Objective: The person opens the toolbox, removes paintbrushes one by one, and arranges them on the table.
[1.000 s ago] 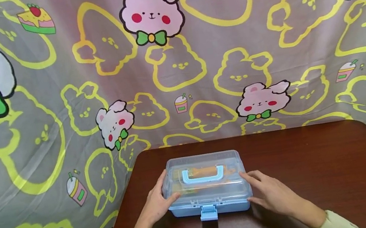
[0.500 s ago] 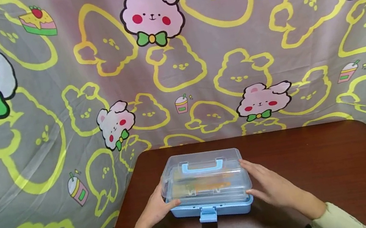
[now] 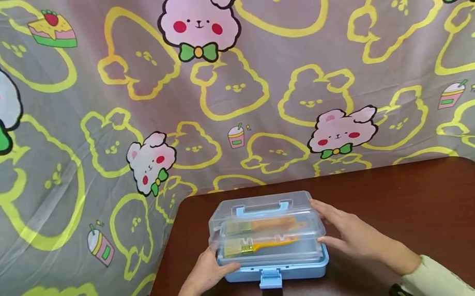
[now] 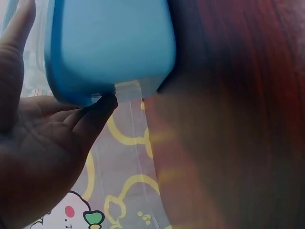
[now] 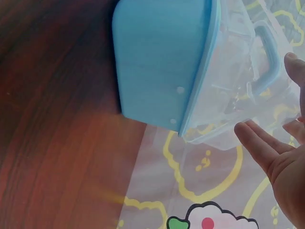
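While the blue case (image 3: 296,272) sits on the dark surface (image 3: 420,222) in the head view, its long axis running from one hand across to the other, the clear lid (image 3: 229,211) stands with its front edge above the base, a brush (image 3: 265,245) showing through. The left hand (image 3: 205,271) has its grip curled round the case's left end; the right hand (image 3: 358,235) is spread at the lid's right end. From the left wrist, fingers (image 4: 102,107) touch the rim, making this the nearer hand. From the right wrist, straight fingertips (image 5: 243,131) point at the lid, thumb apart; contact I cannot tell.
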`<state>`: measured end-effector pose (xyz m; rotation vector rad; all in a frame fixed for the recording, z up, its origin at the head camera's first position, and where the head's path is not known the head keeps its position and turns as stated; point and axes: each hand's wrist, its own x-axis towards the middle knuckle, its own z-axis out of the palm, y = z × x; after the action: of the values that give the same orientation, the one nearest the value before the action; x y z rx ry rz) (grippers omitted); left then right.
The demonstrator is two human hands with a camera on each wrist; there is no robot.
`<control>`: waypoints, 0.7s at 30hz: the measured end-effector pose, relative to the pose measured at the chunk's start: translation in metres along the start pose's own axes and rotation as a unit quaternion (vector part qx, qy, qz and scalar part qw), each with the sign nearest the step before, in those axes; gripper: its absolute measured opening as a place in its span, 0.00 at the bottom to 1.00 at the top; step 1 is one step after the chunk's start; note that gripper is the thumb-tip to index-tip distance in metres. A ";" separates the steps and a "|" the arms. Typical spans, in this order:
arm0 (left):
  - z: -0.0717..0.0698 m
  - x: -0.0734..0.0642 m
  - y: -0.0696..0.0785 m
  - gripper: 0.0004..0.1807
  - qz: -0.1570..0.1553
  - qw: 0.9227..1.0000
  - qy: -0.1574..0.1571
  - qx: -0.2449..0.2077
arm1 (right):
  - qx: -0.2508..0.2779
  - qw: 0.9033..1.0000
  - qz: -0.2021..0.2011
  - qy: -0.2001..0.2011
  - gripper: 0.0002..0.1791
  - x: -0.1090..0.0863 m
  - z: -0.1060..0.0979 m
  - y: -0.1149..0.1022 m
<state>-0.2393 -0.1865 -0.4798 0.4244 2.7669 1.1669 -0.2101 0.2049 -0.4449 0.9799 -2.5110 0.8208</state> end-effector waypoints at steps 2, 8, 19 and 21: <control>0.001 0.000 0.000 0.55 -0.014 1.000 0.003 0.016 | 0.008 1.000 0.009 -0.005 0.48 0.001 -0.001 0.000; 0.003 -0.001 -0.003 0.56 -0.020 0.999 0.015 0.037 | 0.021 0.999 0.035 -0.014 0.48 0.002 -0.003 -0.001; 0.003 -0.003 -0.007 0.55 0.029 0.999 0.014 0.024 | 0.031 0.997 0.068 0.004 0.49 0.013 -0.009 -0.006; 0.003 -0.004 -0.007 0.56 0.035 0.999 0.011 0.024 | 0.038 0.996 0.077 0.006 0.48 0.015 -0.010 -0.005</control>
<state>-0.2367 -0.1899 -0.4872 0.5217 2.8259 1.1271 -0.2163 0.2005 -0.4284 0.8081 -2.5880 0.9700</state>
